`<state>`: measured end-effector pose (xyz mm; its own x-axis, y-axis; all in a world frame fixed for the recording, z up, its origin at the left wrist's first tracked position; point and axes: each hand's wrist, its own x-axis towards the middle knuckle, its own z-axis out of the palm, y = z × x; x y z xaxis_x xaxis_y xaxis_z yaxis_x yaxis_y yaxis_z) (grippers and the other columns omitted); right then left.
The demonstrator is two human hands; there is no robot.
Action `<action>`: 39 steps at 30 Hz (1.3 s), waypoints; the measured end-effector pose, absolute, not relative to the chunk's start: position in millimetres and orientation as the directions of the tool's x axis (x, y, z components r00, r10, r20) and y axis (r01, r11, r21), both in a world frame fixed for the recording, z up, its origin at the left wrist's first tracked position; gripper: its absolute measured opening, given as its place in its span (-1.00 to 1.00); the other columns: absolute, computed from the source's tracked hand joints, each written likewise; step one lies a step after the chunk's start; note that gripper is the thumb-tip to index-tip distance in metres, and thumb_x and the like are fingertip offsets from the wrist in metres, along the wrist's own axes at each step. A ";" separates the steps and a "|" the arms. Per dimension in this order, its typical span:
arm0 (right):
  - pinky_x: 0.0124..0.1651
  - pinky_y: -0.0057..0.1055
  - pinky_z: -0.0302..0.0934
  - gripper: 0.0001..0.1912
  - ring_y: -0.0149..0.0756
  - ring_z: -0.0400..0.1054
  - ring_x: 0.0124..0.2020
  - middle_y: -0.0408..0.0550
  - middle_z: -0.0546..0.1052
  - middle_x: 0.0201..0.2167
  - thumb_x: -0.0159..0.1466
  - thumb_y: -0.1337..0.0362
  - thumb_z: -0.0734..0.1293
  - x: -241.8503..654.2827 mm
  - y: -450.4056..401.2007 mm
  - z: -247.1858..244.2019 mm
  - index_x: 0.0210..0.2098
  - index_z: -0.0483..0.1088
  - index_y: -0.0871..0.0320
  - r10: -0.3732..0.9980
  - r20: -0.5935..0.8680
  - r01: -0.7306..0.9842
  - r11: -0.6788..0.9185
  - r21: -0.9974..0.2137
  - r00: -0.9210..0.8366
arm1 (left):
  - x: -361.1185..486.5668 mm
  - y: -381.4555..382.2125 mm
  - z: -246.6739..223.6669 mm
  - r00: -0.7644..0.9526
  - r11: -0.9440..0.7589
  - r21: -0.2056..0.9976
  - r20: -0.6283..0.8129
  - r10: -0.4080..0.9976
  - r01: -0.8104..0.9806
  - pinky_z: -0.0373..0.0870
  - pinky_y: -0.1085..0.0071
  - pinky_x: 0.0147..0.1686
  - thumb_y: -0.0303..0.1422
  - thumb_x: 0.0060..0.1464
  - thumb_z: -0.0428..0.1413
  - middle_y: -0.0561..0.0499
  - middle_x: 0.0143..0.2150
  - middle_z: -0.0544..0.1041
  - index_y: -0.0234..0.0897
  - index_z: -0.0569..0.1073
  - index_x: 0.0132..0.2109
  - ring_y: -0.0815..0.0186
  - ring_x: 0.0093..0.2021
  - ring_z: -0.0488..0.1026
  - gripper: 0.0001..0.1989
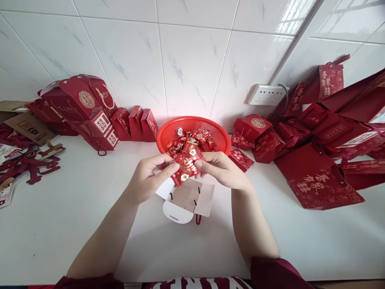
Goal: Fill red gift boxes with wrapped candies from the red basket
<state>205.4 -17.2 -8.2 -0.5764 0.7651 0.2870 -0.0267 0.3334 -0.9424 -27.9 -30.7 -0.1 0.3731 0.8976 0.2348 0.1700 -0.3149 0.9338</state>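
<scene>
Between my two hands is a red candy packet (187, 165) with gold characters and white flowers. My left hand (153, 174) pinches its left side between thumb and fingers, and my right hand (219, 168) grips its right side. Below the packet stands an open gift box (204, 202), its white inner flaps spread and a dark red cord loop at its lower right. Just behind my hands sits a red plastic basket (164, 132) with several red-wrapped candies (180, 138) in it. The packet covers the box's far edge and part of the basket's front.
Red gift boxes (87, 100) stand at the back left, beside smaller red boxes (135, 122). Dark red ribbons (36, 162) lie at far left. On the right are more red boxes (261, 136) and gift bags (319, 180). A white power strip (266, 94) rests against the tiled wall.
</scene>
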 end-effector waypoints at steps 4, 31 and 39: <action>-0.25 -0.42 0.35 -0.78 -0.38 0.43 -0.37 -0.10 0.54 -0.40 0.39 0.20 0.32 205.9 -17.5 -8.9 -0.29 0.49 0.21 0.686 0.248 -0.028 0.315 -0.949 -0.684 | -27.2 -26.2 -3.3 0.241 -0.274 0.948 0.231 0.943 0.165 0.30 0.57 -0.48 -0.19 0.24 0.15 0.09 -0.49 0.34 -0.33 0.47 -0.39 0.45 -0.46 0.28 -0.68; -0.20 -0.38 0.37 -0.73 -0.36 0.46 -0.34 -0.08 0.56 -0.39 0.40 0.16 0.31 212.2 -6.7 -15.7 -0.31 0.49 0.22 0.677 0.233 -0.013 0.314 -0.949 -0.698 | -30.8 -24.0 -0.9 0.361 -0.009 0.995 -0.027 0.932 0.099 0.55 0.47 -0.34 -0.14 0.11 0.27 -0.02 -0.33 0.61 -0.27 0.60 -0.19 0.31 -0.34 0.58 -0.72; -0.26 -0.40 0.26 -0.71 -0.39 0.32 -0.33 -0.09 0.46 -0.31 0.40 0.08 0.29 205.0 -6.1 -15.2 -0.24 0.44 0.18 0.777 0.223 -0.020 0.262 -0.965 -0.589 | -30.0 -27.9 -0.3 0.348 -0.007 0.972 -0.077 0.934 0.235 0.60 0.39 -0.27 -0.16 0.12 0.26 -0.13 -0.27 0.67 -0.30 0.65 -0.18 0.19 -0.27 0.64 -0.71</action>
<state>205.0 -6.1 -15.2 -0.5893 0.7765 0.2232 -0.0197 0.2623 -0.9648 -30.0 -27.9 -0.3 0.3479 0.9344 -0.0770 0.2349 -0.0074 0.9720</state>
